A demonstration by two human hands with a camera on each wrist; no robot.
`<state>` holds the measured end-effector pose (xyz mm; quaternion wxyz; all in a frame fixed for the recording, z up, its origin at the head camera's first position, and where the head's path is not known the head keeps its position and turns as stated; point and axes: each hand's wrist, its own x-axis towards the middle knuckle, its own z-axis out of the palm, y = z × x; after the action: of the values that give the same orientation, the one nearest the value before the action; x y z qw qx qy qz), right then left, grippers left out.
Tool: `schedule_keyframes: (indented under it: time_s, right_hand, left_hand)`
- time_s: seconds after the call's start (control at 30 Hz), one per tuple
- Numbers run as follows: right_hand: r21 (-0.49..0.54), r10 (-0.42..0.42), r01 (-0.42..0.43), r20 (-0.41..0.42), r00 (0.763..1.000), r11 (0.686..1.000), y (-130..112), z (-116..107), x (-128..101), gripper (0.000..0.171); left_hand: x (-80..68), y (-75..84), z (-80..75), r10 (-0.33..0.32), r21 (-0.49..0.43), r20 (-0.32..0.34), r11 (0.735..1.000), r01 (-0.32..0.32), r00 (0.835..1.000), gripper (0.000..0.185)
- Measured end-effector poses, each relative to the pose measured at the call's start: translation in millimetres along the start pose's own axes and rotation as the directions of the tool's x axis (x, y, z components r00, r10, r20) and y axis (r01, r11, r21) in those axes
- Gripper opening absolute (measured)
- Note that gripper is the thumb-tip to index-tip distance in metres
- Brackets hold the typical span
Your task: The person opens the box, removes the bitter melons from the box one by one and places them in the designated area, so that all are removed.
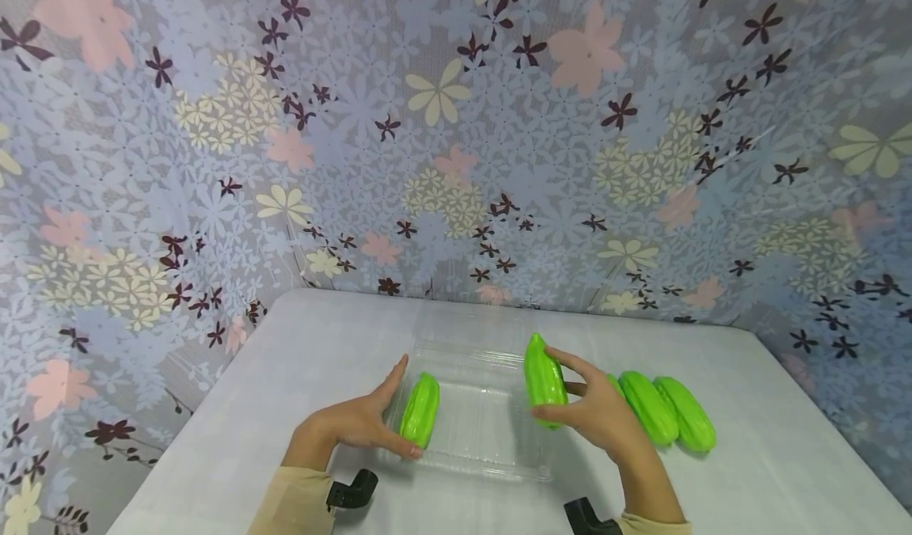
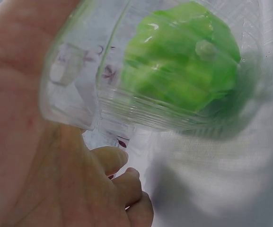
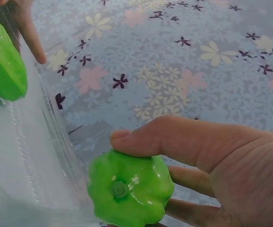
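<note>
A bright green ridged gourd is held by my right hand, above the right side of a clear plastic container. In the right wrist view, the thumb lies over this gourd's near end, with fingers on its other side. Another green gourd lies along the container's left side. My left hand touches the container's left end, its thumb at the front and fingers stretched toward the back. Through the clear wall, the left wrist view shows that gourd end-on.
To the right of the container, green gourds lie side by side on the white table; one is mostly hidden behind my right hand. A flower-patterned cloth rises behind the table. A clear flap extends behind the container.
</note>
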<state>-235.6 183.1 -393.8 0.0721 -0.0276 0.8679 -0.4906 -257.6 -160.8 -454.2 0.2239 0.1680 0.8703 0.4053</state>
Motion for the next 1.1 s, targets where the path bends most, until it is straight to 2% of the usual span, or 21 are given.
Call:
schedule_keyframes:
  time_s: [0.23, 0.4, 0.8, 1.1]
  right_hand:
    - [0.02, -0.01, 0.01, -0.002, 1.0, 1.0, 6, -11, -3, 0.088]
    - [-0.033, 0.023, -0.023, -0.007, 1.0, 0.999, 11, -20, -8, 0.09]
    - [-0.047, 0.072, -0.073, -0.021, 0.997, 0.996, 36, -43, -13, 0.096]
    - [-0.099, 0.137, -0.138, -0.02, 0.99, 0.985, 47, -69, -14, 0.099]
  left_hand:
    - [1.1, -0.3, 2.1, 0.003, -0.008, 0.003, 1.0, -0.003, 1.0, 0.136]
    - [2.9, 0.4, 3.1, 0.005, -0.002, 0.008, 1.0, -0.005, 1.0, 0.135]
    - [1.9, 0.1, 1.3, -0.005, 0.013, 0.006, 1.0, 0.005, 1.0, 0.135]
    - [1.4, -1.2, -0.6, 0.002, 0.014, -0.004, 1.0, -0.002, 1.0, 0.137]
